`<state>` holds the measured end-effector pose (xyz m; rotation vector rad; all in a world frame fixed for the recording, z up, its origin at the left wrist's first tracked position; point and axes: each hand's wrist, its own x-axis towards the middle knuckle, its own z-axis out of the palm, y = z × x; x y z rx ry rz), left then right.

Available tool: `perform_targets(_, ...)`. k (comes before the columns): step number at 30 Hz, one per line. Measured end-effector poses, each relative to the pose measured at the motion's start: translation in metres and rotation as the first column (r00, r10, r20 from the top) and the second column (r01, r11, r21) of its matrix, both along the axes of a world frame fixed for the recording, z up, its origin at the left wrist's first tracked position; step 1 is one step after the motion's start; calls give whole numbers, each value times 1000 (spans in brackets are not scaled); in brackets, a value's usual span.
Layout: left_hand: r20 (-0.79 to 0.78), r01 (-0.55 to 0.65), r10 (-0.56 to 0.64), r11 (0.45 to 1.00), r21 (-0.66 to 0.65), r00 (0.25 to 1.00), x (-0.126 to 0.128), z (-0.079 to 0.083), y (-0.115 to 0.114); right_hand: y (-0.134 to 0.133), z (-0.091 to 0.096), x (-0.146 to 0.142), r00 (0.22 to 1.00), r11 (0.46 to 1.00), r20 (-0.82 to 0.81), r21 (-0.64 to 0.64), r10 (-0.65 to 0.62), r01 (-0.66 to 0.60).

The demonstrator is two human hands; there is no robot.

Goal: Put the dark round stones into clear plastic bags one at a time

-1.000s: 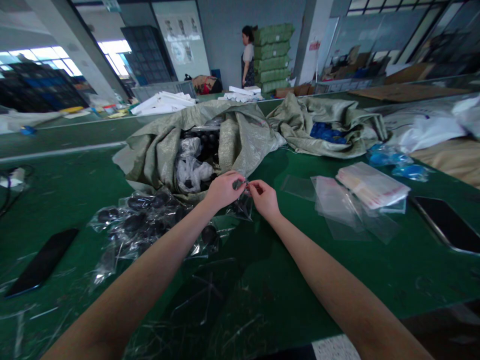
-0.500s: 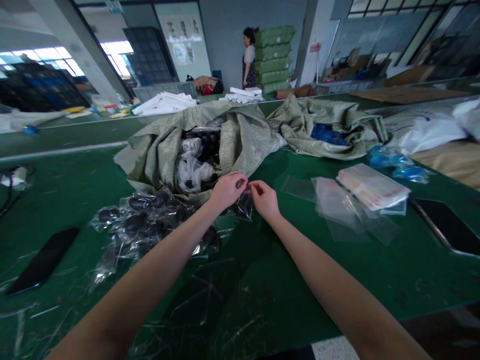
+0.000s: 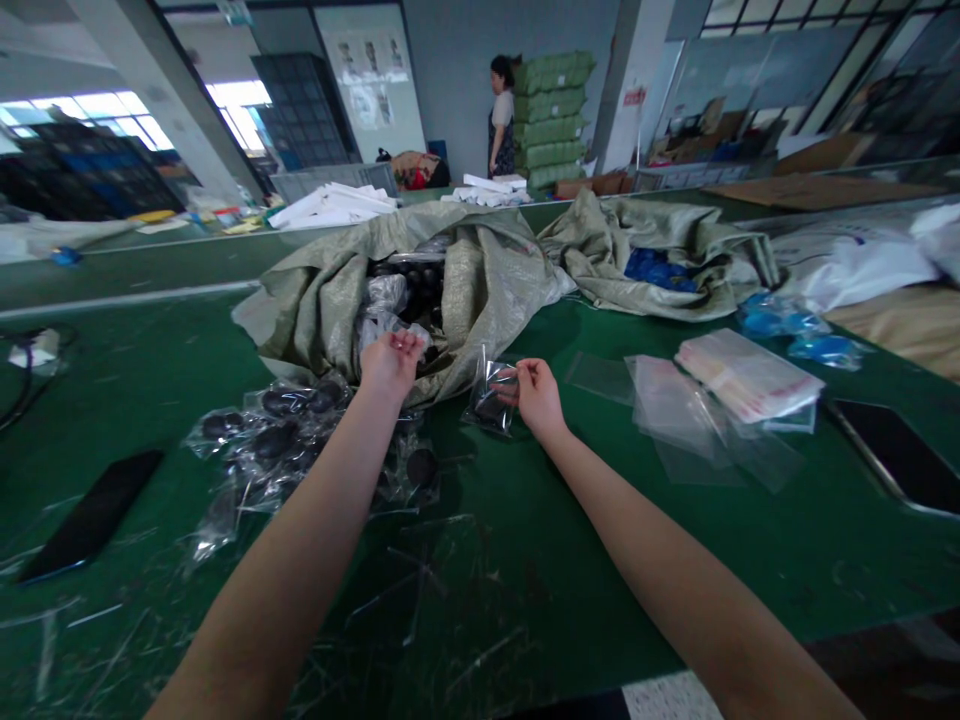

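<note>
We find the woven sack [image 3: 480, 290] on the workbench [image 3: 525, 600], the bagged round stones [image 3: 277, 430] lying before it, and the stack of plastic bags [image 3: 746, 375] on its right side.

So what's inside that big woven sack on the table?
The sack holds dark round objects, some in clear plastic bags, at its open mouth. Its folds cover the rest, so what lies deeper cannot be seen.
</note>
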<state>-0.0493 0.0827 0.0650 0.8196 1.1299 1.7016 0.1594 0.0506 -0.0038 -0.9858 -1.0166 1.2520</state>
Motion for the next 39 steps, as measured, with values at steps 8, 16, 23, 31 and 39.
perform_targets(8,-630,304,-430,903,-304,646,9,-21,-37,2,2,3,999,999,14,0,38,-38)
perform_targets(16,-717,454,-502,844,-286,484,17,-46,-26,-1,6,8,990,990,-6,-31,141,-141)
perform_targets(23,-651,361,-512,858,-365,560,21,-45,-34,6,5,18,992,976,4,-183,124,-121)
perform_targets(31,-648,369,-509,860,-353,567,16,-46,-33,3,5,32,966,941,78,-259,248,-220)
perform_targets(39,-662,377,-467,881,-287,586,12,-55,-30,10,-3,29,946,978,257,-113,198,-174)
